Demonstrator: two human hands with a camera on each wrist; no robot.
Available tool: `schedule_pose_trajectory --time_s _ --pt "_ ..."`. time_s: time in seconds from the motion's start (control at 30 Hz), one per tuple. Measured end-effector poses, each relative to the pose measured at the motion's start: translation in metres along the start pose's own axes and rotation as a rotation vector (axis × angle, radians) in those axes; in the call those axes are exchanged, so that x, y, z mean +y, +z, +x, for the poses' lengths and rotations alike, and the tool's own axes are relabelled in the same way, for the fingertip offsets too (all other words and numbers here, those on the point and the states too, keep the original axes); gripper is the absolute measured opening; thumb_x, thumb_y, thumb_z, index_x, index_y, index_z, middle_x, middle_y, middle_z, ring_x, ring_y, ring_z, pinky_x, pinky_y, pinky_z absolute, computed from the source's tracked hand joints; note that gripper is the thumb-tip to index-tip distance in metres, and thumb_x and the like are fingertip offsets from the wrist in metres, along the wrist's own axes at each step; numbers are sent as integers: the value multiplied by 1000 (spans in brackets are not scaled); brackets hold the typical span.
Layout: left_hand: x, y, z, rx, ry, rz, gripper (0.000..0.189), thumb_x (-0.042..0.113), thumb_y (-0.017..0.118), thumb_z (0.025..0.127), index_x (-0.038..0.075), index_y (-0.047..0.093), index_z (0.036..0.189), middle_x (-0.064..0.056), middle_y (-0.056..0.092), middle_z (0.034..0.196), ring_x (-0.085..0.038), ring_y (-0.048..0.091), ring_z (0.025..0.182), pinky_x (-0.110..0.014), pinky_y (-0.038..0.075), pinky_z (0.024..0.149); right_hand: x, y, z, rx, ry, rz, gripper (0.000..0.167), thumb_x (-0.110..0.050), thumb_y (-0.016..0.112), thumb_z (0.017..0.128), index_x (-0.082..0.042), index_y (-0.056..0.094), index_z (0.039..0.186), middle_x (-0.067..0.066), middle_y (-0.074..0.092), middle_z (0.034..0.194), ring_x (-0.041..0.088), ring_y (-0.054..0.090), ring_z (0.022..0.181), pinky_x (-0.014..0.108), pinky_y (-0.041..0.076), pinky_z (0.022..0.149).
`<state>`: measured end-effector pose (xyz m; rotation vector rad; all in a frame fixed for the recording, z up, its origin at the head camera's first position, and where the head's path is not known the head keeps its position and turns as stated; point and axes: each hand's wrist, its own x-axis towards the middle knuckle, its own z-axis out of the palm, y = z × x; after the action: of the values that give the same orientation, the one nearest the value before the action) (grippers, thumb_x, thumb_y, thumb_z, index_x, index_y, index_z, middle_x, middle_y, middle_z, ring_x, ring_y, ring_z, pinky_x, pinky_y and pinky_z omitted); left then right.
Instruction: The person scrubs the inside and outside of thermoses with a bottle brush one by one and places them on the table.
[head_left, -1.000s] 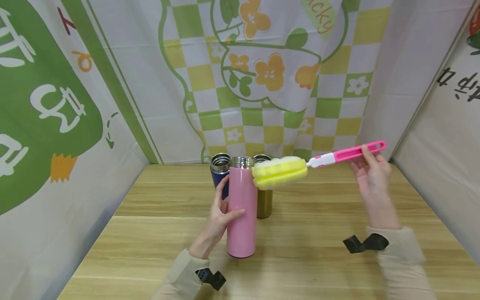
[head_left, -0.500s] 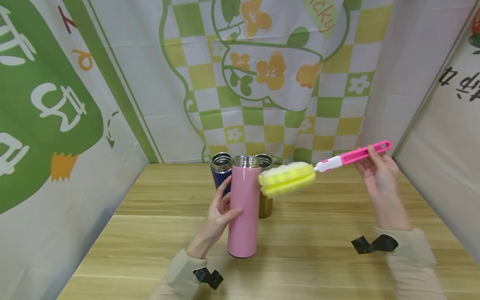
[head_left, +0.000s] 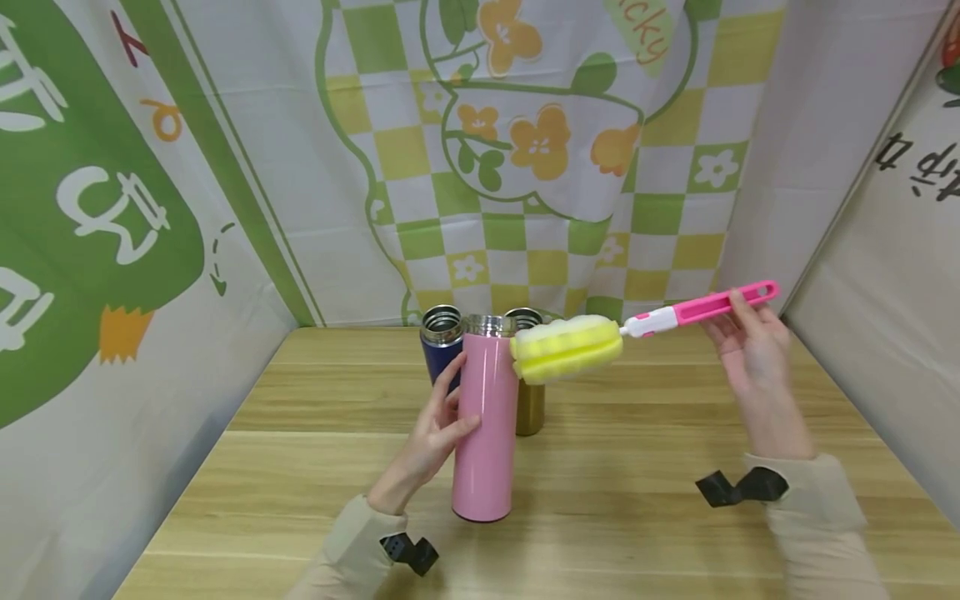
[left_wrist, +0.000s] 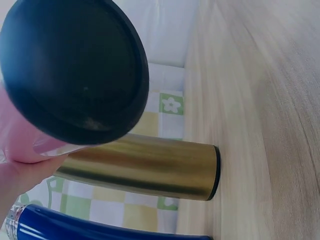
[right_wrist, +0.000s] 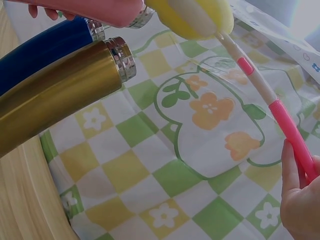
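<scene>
left hand (head_left: pixel 429 440) grips pink flask (head_left: pixel 487 433) to its right, right hand (head_left: pixel 756 354) pinches brush (head_left: pixel 652 322) extending leftward.

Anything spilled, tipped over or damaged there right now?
Nothing stands out. The blue bottle and gold bottle stand upright; the left hand holds the pink bottle clear of the table; no spill or damage shows.

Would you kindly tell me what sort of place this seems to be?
Probably a small cloth-walled booth, perhaps for filming: printed cloths hang behind and on both sides of a wood-grain table, and black devices sit at both cuffs.
</scene>
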<state>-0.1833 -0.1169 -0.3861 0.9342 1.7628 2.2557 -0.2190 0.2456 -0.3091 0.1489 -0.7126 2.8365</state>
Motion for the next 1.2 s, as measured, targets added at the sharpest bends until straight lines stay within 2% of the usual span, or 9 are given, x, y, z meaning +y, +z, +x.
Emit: schedule_pose_trajectory --time_s 0.13,0.23,0.43,0.57,0.83,1.03,1.2 --pt "0 1 1 -22 -10 -48 71 4 49 87 29 11 141 -15 34 126 -17 48 106 -36 42 83 4 1 0 21 -22 -1 9 5 55 82 5 50 90 17 58 81 27 62 72 34 50 73" --pt "0 2 1 -16 -26 -74 72 4 49 86 29 9 140 -17 35 124 -19 48 105 -38 43 82 7 2 -1 39 -41 -25 10 5 56 81 5 50 90 16 57 81 26 62 71 33 50 73" --pt "-2 5 3 96 -85 -31 90 9 67 76 29 6 138 -25 38 123 -21 54 100 -40 45 81 13 4 -3 61 -44 -33 11 5 57 81 5 50 89 16 57 83 27 62 72 33 50 74" --pt "-2 6 3 130 -104 30 90 9 67 76 25 5 140 -28 42 120 -20 55 97 -40 44 81 15 4 -4 63 -35 -28 11 5 57 81 5 50 90 16 57 84 27 62 73 34 49 75" --pt "-1 5 -1 119 -60 117 77 11 60 83 18 11 141 -33 42 120 -17 55 97 -37 45 80 14 4 -5 49 -27 -15 11 4 57 81 5 50 90 17 58 83 27 62 74 33 49 76" --pt "-1 7 -1 137 -18 114 72 6 59 83 17 16 141 -33 39 125 -16 55 99 -31 44 81 15 5 -7 29 -24 -8 10 5 56 81 5 50 89 17 57 84 28 62 74 34 49 75" --pt "-1 8 0 161 13 81 73 5 57 84 17 14 141 -33 38 126 -16 56 99 -32 45 82 19 3 -9 15 10 -103 8 2 57 82 4 53 88 15 59 84 24 62 74 31 50 74"
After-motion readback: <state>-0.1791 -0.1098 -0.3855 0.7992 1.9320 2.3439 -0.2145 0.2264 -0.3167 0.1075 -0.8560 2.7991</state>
